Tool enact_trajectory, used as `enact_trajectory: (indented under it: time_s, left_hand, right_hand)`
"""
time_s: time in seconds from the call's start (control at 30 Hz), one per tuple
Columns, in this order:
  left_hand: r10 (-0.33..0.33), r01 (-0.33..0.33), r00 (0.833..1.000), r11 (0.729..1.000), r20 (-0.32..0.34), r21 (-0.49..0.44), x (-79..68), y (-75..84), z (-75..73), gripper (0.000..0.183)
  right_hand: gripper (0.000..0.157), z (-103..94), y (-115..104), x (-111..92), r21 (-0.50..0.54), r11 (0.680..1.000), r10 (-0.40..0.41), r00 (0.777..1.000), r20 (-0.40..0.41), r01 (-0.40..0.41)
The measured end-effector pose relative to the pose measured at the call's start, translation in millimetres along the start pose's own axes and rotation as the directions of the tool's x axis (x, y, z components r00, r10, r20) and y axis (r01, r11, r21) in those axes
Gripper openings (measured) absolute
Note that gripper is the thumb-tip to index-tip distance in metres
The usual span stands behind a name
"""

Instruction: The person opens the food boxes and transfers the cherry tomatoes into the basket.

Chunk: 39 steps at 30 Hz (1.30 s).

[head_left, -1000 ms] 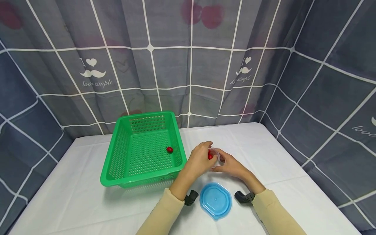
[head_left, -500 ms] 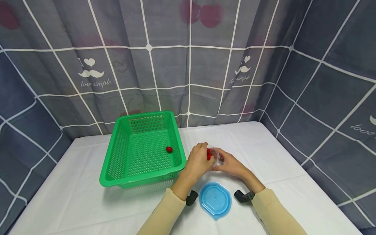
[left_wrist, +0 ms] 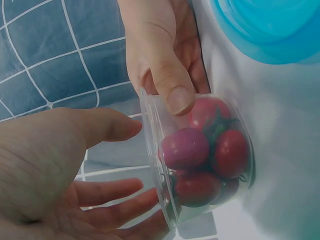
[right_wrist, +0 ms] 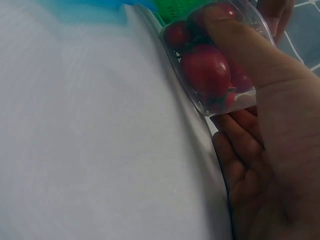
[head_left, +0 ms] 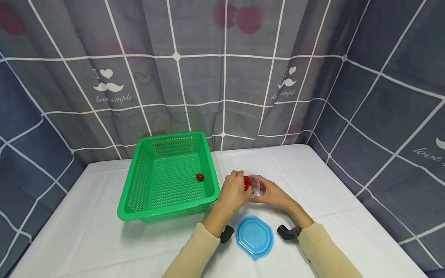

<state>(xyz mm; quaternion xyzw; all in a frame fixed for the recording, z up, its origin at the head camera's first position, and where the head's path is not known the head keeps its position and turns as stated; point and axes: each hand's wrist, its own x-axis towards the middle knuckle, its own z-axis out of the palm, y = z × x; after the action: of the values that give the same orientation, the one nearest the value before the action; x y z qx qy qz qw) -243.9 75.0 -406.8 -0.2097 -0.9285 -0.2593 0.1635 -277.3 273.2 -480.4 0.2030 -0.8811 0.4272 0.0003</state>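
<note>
A clear plastic cup (head_left: 256, 190) holding several red cherry tomatoes (left_wrist: 231, 152) is gripped by my right hand (head_left: 272, 195). The thumb presses its side in the right wrist view, with the fingers around the other side. My left hand (head_left: 231, 195) is at the mouth of the cup. In the left wrist view its thumb and fingers (left_wrist: 112, 192) are spread apart at the rim, with nothing seen between them. The cup's base is close to the white tablecloth. One cherry tomato (head_left: 199, 177) lies inside the green basket (head_left: 153, 213), left of the hands.
A blue lid (head_left: 255, 237) lies flat on the white tablecloth (head_left: 101, 247) between the forearms. A grey checked curtain (head_left: 201, 85) stands behind the table and along both sides. The basket's right wall is close to my left hand.
My left hand has shifted slightly left and toward me at the cup's mouth, so more of the tomatoes show. My right hand, the cup, lid and basket stay about where they were.
</note>
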Motion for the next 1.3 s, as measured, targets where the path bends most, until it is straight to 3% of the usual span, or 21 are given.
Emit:
enact_trajectory:
  time_s: [0.3, 0.6, 0.87, 1.1, 1.3]
  left_hand:
    - [-0.011, 0.014, 0.999, 0.998, 0.037, -0.066, 1.5, -2.7, 2.3, 0.044]
    - [0.007, -0.003, 0.999, 0.994, 0.031, -0.113, 5.1, -12.2, 12.6, 0.045]
    - [0.024, -0.021, 0.999, 0.99, 0.022, -0.137, 4.5, -14.6, 14.7, 0.041]
    - [0.01, 0.003, 0.997, 0.985, 0.07, -0.17, 5.2, -12.6, 15.0, 0.035]
    - [0.013, 0.001, 0.997, 0.981, 0.071, -0.196, 6.2, -14.9, 16.6, 0.033]
  right_hand:
    - [0.082, -0.6, -1.6, 0.6, -0.001, 1.0, 0.016, 1.0, 0.005, -0.016]
    - [0.082, 0.1, -3.2, 0.9, 0.007, 1.0, 0.014, 1.0, 0.017, -0.014]
    - [0.083, 0.4, -1.4, 1.3, -0.004, 1.0, 0.013, 1.0, 0.014, -0.013]
    - [0.085, -0.1, -1.3, -0.1, -0.007, 0.999, 0.035, 0.999, 0.007, -0.035]
    - [0.085, -0.2, -0.8, 0.3, 0.005, 1.0, 0.028, 1.0, 0.01, -0.028]
